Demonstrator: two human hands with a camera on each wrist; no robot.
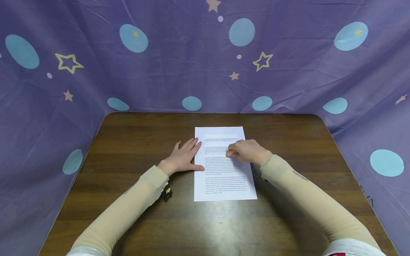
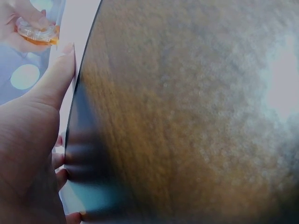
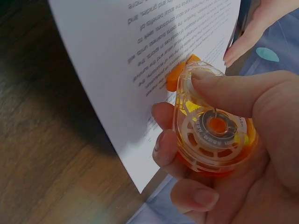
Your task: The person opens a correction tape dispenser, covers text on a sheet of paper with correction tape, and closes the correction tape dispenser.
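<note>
A printed sheet of paper (image 1: 224, 177) lies on the wooden table. My left hand (image 1: 183, 158) rests at its left edge with fingers spread straight, the thumb and fingertips touching the sheet. Over the upper right part of the text, my right hand (image 1: 250, 151) grips a correction tape dispenser (image 3: 212, 126). It is clear and orange, with its spool showing through the case. Thumb and fingers wrap around it in the right wrist view, and its orange tip is at the printed lines. Whether the tip touches the paper I cannot tell. The left wrist view also shows the dispenser (image 2: 37, 35).
The brown wooden table (image 1: 134, 142) extends around the sheet. Behind it and along both sides hangs a purple curtain (image 1: 160, 78) with stars and blue ovals. A small black-and-yellow item (image 1: 166, 192) shows by the left sleeve cuff.
</note>
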